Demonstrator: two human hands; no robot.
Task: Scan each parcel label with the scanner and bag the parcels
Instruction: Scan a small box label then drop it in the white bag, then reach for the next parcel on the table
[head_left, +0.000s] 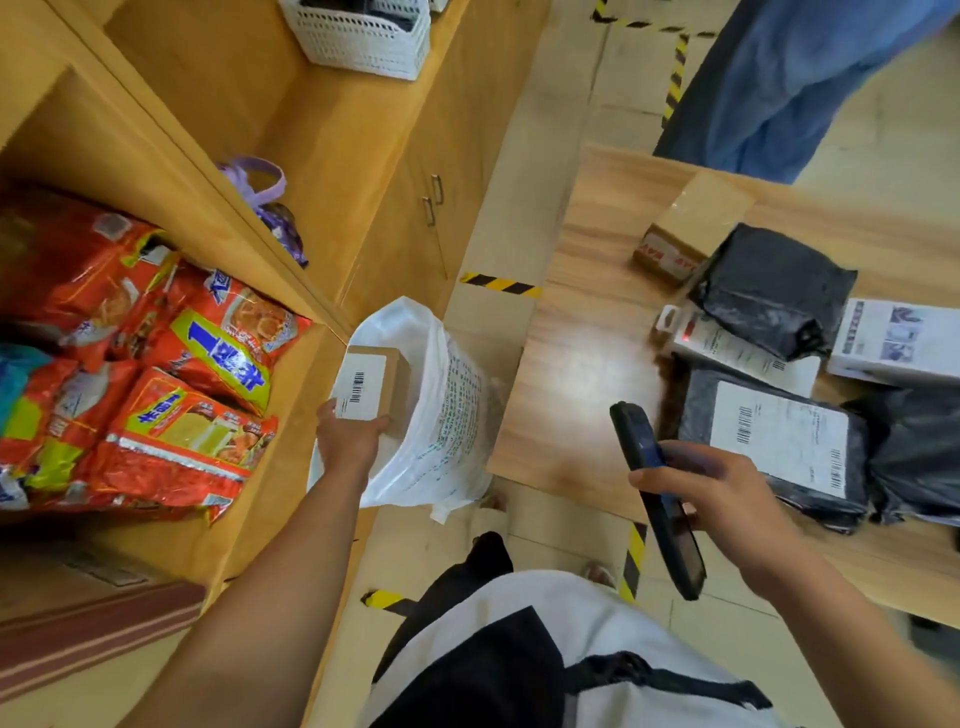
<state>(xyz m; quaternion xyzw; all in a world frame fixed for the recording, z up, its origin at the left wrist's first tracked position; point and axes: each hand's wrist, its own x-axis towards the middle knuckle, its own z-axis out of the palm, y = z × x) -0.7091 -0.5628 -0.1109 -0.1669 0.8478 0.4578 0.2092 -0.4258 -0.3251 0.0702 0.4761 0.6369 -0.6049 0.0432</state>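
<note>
Small brown cardboard parcel (382, 382) with white barcode label sits at the mouth of the white printed plastic bag (441, 415). Our left hand (349, 439), arm extended, grips its near end. Our right hand (714, 491) is wrapped round the dark handheld scanner (655, 493), over the wooden table (582, 374) edge.

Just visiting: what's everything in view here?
small box: one, brown, white label, over the bag's mouth
bag: one, white plastic, on the floor beside the table
scanner: one, dark, in the right hand
black parcels: three, on the table, one white-labelled
taped box: one, brown, table's far side
white packages: two, on the table
table: one, wooden, right
noodle packets: several, red and orange, left shelf
basket: one, white, on the wooden cabinet
left hand: grips the small box
right hand: grips the scanner
</note>
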